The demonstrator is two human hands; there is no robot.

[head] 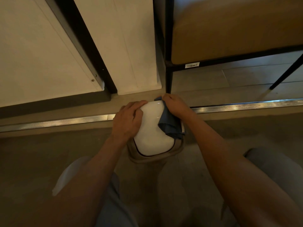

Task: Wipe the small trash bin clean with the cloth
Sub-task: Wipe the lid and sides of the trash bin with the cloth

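Note:
The small trash bin is white and glossy with a thin dark seam near its lower edge; it sits on the floor in the middle of the view. My left hand lies flat against its left side, fingers curled over the far edge, holding it steady. My right hand grips a blue cloth at the bin's far right corner. The cloth hangs folded down over the right side of the bin and hides that side.
A metal floor strip runs across behind the bin. White cabinet panels with a dark gap stand at the back left. A black-framed seat with a tan cushion stands at the back right, its leg just behind my right hand.

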